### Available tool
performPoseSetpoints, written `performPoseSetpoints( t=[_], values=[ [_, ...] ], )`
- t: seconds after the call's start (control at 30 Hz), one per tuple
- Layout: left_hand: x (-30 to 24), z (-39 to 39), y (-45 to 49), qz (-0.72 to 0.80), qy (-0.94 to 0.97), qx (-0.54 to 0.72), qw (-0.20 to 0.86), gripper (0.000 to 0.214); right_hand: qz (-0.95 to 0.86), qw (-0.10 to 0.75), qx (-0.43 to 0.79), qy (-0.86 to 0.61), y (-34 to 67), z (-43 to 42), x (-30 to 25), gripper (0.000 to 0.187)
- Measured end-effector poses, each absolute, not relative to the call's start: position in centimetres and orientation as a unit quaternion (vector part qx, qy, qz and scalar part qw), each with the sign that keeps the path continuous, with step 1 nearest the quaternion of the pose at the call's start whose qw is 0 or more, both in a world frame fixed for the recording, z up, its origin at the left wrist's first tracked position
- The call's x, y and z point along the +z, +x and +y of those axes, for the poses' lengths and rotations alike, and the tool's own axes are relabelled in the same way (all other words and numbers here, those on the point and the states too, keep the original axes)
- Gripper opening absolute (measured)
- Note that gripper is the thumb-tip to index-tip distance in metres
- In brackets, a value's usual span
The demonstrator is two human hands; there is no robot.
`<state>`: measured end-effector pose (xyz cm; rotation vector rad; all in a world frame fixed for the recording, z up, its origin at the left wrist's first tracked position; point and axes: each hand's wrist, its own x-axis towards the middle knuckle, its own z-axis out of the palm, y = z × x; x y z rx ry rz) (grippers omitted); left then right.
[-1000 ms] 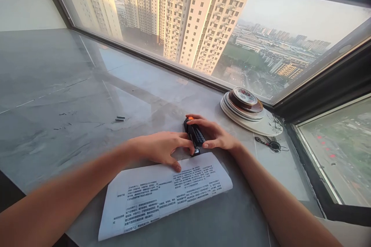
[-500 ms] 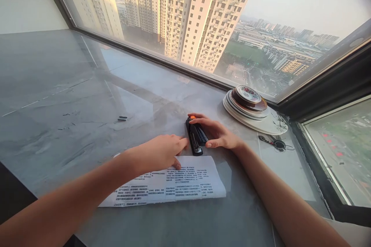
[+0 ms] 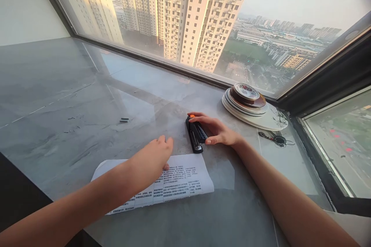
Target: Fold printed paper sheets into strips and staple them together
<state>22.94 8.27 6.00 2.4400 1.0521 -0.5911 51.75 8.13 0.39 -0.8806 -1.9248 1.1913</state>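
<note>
A black stapler (image 3: 196, 135) with an orange end lies on the grey stone sill. My right hand (image 3: 218, 130) is curled round its right side, index finger on top near the orange end and thumb at the near end. My left hand (image 3: 152, 157) rests on a printed sheet of paper (image 3: 174, 183) just in front of the stapler. Its fingers lie loosely together on the sheet, a little left of the stapler and not touching it.
A stack of plates (image 3: 251, 106) stands at the back right by the window frame, with a small black corded object (image 3: 276, 138) beside it. A strip of staples (image 3: 124, 119) lies further left. The sill edge drops off at the near left.
My left hand has come off the stapler and drawn back to the left with the paper, which has slid toward me and leftward. My right hand stays on the stapler.
</note>
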Motion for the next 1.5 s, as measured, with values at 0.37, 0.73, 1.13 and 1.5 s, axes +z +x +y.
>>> performPoseSetpoints(
  t=[0.37, 0.73, 1.13, 1.5],
  values=[
    [6.2, 6.3, 19.1, 0.400, 0.868, -0.156, 0.249, 0.013, -0.749, 0.349, 0.447, -0.342, 51.7, 8.0, 0.4, 0.070],
    [5.4, 14.2, 23.5, 0.110, 0.806, -0.182, 0.552, 0.027, -0.747, 0.349, 0.446, -0.347, 51.8, 7.9, 0.5, 0.068],
    [2.2, 14.8, 24.7, 0.103, 0.752, -0.100, 0.643, 0.031, -0.733, 0.355, 0.460, -0.355, 51.3, 7.6, 0.7, 0.059],
    [1.9, 14.6, 24.3, 0.069, 0.801, -0.035, 0.594, 0.023, -0.732, 0.335, 0.454, -0.381, 50.3, 7.4, 1.6, 0.051]
  ],
)
